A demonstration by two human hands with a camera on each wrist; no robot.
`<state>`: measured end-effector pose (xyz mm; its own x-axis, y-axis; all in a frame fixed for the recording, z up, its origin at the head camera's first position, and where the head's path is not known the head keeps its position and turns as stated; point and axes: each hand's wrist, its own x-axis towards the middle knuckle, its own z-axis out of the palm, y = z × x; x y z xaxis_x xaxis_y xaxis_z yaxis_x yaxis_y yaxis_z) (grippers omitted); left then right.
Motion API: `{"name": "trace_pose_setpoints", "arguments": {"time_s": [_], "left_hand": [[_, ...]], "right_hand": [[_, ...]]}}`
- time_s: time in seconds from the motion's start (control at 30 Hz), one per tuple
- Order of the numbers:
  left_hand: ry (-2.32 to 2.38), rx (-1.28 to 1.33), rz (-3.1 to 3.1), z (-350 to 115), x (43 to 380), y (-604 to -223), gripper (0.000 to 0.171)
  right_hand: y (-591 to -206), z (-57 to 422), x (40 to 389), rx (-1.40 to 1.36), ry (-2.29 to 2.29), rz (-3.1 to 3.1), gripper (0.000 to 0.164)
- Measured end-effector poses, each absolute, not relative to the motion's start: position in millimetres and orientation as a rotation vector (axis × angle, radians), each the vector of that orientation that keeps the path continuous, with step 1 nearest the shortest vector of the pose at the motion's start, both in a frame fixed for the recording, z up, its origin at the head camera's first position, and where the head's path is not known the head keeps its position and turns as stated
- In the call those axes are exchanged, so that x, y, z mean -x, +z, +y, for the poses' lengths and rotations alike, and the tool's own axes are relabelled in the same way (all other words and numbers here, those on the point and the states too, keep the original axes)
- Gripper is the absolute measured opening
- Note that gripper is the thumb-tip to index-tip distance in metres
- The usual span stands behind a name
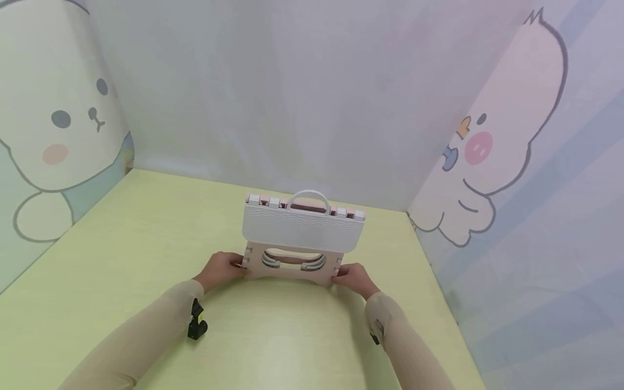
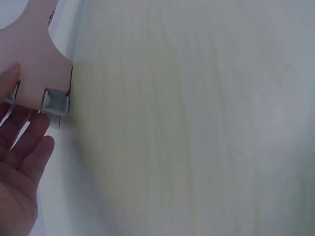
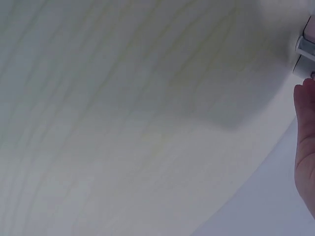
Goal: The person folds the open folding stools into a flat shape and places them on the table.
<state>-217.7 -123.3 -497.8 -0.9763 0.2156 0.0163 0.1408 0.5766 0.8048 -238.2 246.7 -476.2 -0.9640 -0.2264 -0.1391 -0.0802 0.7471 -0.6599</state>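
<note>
A folding step stool [image 1: 302, 227] with a white textured top, a looped carrying handle [image 1: 310, 194] and pink legs stands on the table, its near leg panel [image 1: 292, 275] facing me. At its lower left edge, my left hand [image 1: 221, 270] grips the panel. The left wrist view shows that thumb on the pink face of the panel [image 2: 37, 54] and the fingers [image 2: 37, 155] at its edge. My right hand [image 1: 356, 277] holds the lower right edge. In the right wrist view only part of that hand [image 3: 306, 142] shows, beside a grey hinge piece [image 3: 306, 47].
The pale yellow-green table [image 1: 287, 336] runs back to a plain whitish wall [image 1: 273, 97]. Cartoon animals decorate the side walls [image 1: 546, 303]. A black wrist mount [image 1: 196, 322] sits on the left sleeve.
</note>
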Motion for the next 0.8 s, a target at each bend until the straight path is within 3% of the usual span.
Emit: {"name": "trace_pose_setpoints", "arguments": {"time_s": [0.3,0.8], "left_hand": [[1.39,-0.339,2.711,-130.1,222.6,-494.8,0.053],[1.398,-0.309,2.64,-127.1,222.8,-495.3,0.048]], "right_hand": [[-474.7,257.1,240.0,0.27,-1.214,2.702,0.037],[-480.1,253.4,243.2,0.275,-1.233,2.642,0.035]]}}
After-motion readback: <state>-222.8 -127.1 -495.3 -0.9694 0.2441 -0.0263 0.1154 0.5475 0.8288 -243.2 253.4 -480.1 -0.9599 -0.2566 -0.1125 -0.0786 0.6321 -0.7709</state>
